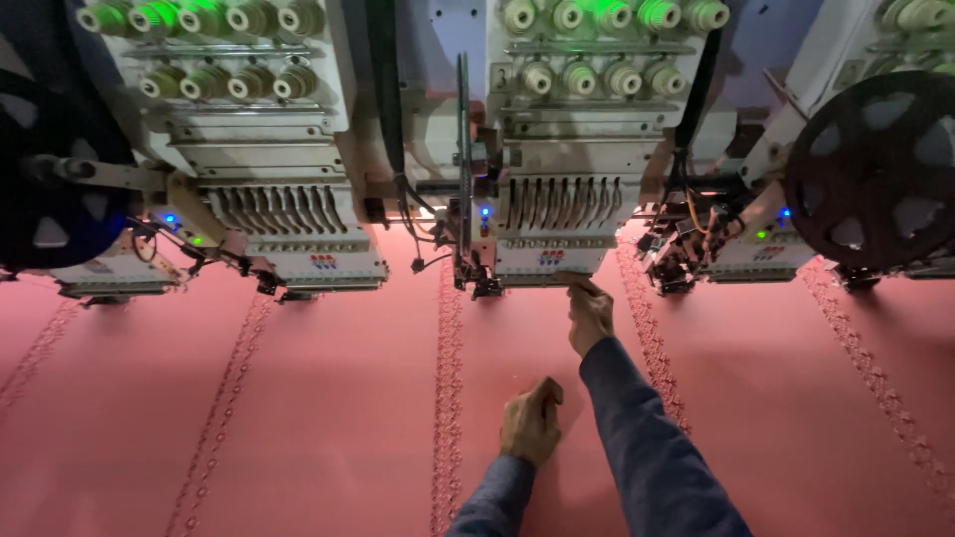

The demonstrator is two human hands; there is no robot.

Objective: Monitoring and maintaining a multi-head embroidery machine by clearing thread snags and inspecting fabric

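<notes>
Head view | pink fabric [328,418] under embroidery heads [552,149] | right hand [589,316] fingers pinched at head | left hand [530,423] curled shut

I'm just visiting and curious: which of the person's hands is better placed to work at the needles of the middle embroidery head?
The right hand, probably: its fingers already reach the underside of the middle embroidery head, while the left hand rests lower down on the pink fabric.
</notes>
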